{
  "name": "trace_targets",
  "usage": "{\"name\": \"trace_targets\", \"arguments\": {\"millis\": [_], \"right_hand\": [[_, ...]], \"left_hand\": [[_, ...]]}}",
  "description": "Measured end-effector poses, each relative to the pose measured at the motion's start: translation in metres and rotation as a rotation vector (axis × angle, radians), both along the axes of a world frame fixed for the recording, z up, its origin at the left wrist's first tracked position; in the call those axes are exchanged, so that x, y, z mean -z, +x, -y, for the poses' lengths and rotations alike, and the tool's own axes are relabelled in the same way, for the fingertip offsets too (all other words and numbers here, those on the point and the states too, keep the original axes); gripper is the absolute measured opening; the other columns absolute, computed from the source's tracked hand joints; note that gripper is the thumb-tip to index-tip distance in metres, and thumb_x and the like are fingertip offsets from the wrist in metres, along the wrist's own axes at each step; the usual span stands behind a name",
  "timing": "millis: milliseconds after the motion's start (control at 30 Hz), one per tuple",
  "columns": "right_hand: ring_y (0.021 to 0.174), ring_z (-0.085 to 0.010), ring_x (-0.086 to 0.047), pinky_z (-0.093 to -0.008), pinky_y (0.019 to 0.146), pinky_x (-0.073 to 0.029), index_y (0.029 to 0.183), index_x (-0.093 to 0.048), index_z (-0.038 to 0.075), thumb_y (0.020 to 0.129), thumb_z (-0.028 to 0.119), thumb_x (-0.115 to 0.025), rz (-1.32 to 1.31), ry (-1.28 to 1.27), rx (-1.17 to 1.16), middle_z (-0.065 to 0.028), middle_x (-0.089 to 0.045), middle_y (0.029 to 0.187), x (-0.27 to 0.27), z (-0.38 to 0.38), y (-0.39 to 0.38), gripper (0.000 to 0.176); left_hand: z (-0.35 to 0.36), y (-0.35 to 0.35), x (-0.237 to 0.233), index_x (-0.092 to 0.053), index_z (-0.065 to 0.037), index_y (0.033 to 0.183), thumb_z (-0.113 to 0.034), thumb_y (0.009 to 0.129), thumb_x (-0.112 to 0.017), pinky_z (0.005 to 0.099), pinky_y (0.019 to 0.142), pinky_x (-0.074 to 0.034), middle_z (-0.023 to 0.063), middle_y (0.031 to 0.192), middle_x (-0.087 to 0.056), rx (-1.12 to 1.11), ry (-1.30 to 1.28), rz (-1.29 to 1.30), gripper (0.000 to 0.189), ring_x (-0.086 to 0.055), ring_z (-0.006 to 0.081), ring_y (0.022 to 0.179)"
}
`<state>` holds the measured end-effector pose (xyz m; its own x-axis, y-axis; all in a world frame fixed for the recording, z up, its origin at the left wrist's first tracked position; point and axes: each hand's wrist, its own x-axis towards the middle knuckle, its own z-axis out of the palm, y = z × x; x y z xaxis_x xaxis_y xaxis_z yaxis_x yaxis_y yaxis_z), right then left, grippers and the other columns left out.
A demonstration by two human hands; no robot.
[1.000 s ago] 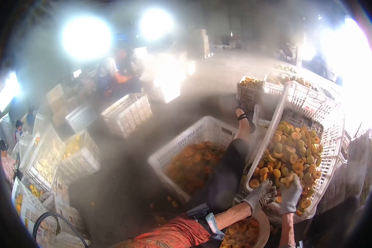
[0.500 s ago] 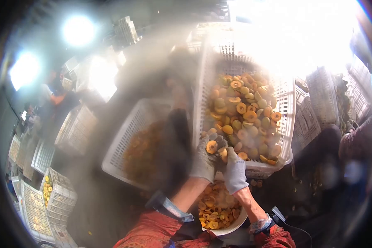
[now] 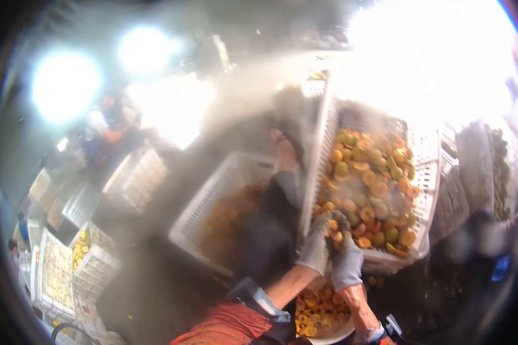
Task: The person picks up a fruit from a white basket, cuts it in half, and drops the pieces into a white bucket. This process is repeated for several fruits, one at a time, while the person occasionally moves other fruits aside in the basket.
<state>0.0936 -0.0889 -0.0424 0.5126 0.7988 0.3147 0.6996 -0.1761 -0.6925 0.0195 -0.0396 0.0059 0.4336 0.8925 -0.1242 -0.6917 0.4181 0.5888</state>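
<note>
Left hand and right hand, gloved, cupped together round fruit halves | at near edge of white crate | bowl beneath.

crate: white perforated plastic | gloves: grey knit cloth, seemingly

Left hand, right hand: grey knit gloves. Sleeve red, patterned; blue-grey cuff band on left forearm. Dark trouser leg. Strapped sandal.

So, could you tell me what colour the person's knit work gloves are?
Grey, on left hand and right hand; head view.
</note>
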Motion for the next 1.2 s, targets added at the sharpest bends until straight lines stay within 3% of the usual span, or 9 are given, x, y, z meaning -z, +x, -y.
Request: {"name": "trace_targets", "arguments": {"millis": [333, 500, 700, 767, 867, 967, 1000, 1100, 1200], "right_hand": [[0.069, -0.0367, -0.064, -0.0407, 0.059, -0.049, 0.097, -0.057, 0.001, 0.079, 0.007, -0.062, -0.082, -0.082, -0.245, -0.0210, -0.063, 0.075, -0.006, 0.010, 0.013, 0.019], [0.048, -0.0124, -0.054, -0.0276, 0.040, -0.041, 0.094, -0.057, 0.002, 0.083, 0.008, -0.061, -0.718, -0.351, -0.372, -0.0057, -0.060, 0.070, -0.063, 0.030, 0.012, 0.014], [0.043, -0.0066, -0.041, -0.0216, 0.036, -0.032, 0.101, -0.052, 0.005, 0.083, 0.005, -0.060, -1.265, -0.455, -0.751, 0.0006, -0.050, 0.064, -0.092, 0.058, 0.042, 0.020], [0.043, -0.0076, -0.044, -0.0229, 0.036, -0.033, 0.096, -0.054, 0.004, 0.083, 0.007, -0.061, -1.272, -0.460, -0.751, -0.0008, -0.053, 0.064, -0.091, 0.056, 0.040, 0.016], [0.046, -0.0087, -0.050, -0.0252, 0.038, -0.037, 0.089, -0.057, 0.002, 0.082, 0.012, -0.064, -0.634, -0.392, -0.502, -0.0029, -0.055, 0.061, -0.066, 0.057, 0.031, 0.014], [0.045, -0.0089, -0.049, -0.0252, 0.038, -0.037, 0.089, -0.057, 0.002, 0.082, 0.012, -0.064, -0.264, -0.123, -0.718, -0.0019, -0.055, 0.061, -0.009, 0.048, 0.036, 0.014], [0.045, -0.0095, -0.049, -0.0247, 0.038, -0.037, 0.090, -0.058, 0.003, 0.081, 0.011, -0.066, -0.658, -0.668, -0.586, -0.0022, -0.056, 0.063, -0.059, 0.051, 0.027, 0.015], [0.045, -0.0091, -0.048, -0.0232, 0.038, -0.035, 0.095, -0.059, 0.003, 0.080, 0.009, -0.069, -1.379, -0.603, -0.868, -0.0023, -0.057, 0.066, -0.068, 0.056, 0.037, 0.020], [0.046, -0.0097, -0.049, -0.0216, 0.038, -0.035, 0.102, -0.059, 0.003, 0.079, 0.008, -0.071, -1.073, -0.570, -0.928, -0.0044, -0.058, 0.068, -0.035, 0.049, 0.064, 0.027]], "left_hand": [[0.007, -0.005, 0.008, -0.060, -0.003, 0.108, -0.024, 0.096, -0.049, 0.0261, 0.084, -0.045, 0.0054, 0.101, -0.061, 0.043, 0.163, -0.209, 0.027, -0.057, 0.0142, 0.096], [0.006, -0.005, 0.023, -0.057, -0.002, 0.114, -0.019, 0.096, -0.050, 0.0269, 0.086, -0.048, 0.0041, 0.105, -0.063, 0.134, 0.204, -0.195, 0.025, -0.060, 0.0138, 0.097], [0.012, -0.009, -0.007, -0.056, -0.004, 0.115, -0.024, 0.098, -0.046, 0.0253, 0.087, -0.046, 0.0039, 0.108, -0.061, 0.328, 0.390, -0.273, 0.028, -0.057, 0.0115, 0.100], [0.011, -0.007, -0.009, -0.060, -0.005, 0.107, -0.024, 0.095, -0.050, 0.0225, 0.077, -0.045, 0.0028, 0.100, -0.060, 0.322, 0.321, -0.266, 0.025, -0.055, 0.0091, 0.090], [0.012, 0.000, 0.000, -0.063, -0.006, 0.086, -0.030, 0.094, -0.053, 0.0233, 0.067, -0.047, 0.0031, 0.082, -0.062, 0.214, 0.091, -0.340, 0.026, -0.057, 0.0099, 0.071], [0.017, -0.012, -0.020, -0.057, -0.009, 0.066, -0.034, 0.092, -0.056, 0.0259, 0.057, -0.046, 0.0022, 0.061, -0.056, 0.210, 0.014, -0.380, 0.035, -0.053, 0.0127, 0.054], [0.019, -0.009, -0.019, -0.051, -0.011, 0.058, -0.039, 0.091, -0.056, 0.0283, 0.051, -0.044, 0.0014, 0.052, -0.049, 0.116, -0.047, -0.437, 0.044, -0.049, 0.0135, 0.045], [0.026, -0.012, -0.027, -0.049, -0.011, 0.056, -0.040, 0.092, -0.055, 0.0281, 0.046, -0.040, 0.0006, 0.047, -0.045, 0.234, -0.033, -0.267, 0.046, -0.046, 0.0131, 0.041], [0.025, -0.010, -0.024, -0.045, -0.013, 0.055, -0.039, 0.093, -0.055, 0.0260, 0.044, -0.038, 0.0001, 0.046, -0.042, 0.368, -0.035, -0.024, 0.047, -0.041, 0.0137, 0.038]]}}
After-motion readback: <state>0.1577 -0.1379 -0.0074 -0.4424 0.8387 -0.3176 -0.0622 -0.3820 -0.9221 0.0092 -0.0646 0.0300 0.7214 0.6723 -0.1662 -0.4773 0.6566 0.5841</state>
